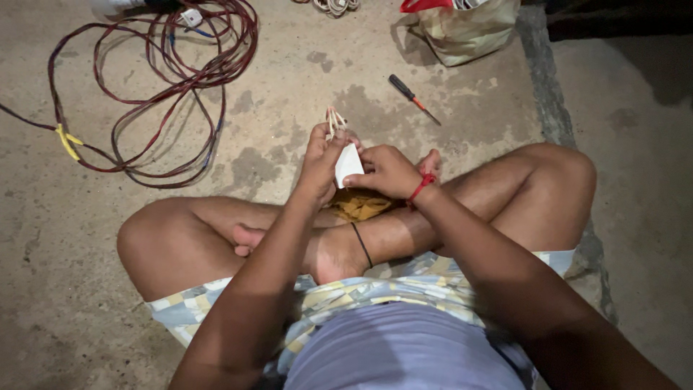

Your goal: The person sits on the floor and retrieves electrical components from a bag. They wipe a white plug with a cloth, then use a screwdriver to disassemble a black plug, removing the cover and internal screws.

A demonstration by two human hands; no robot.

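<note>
We see a bare concrete floor (289,87), blotched with darker damp-looking stains. On it, at the upper left, lies a loose tangle of red and blue cable (173,79) with a yellow tie (66,141). 1 screwdriver (413,98) lies near the top centre, and a cloth bag (465,29) stands just beyond it.

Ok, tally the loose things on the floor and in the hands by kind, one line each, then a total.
White plastic piece, held by the left hand and right hand: 1
Bundle of short pale wires sticking up from the left hand: 1
Screwdriver: 1
Coil of red cable: 1
Bag: 1
Yellow cloth: 1
Total: 6
</note>
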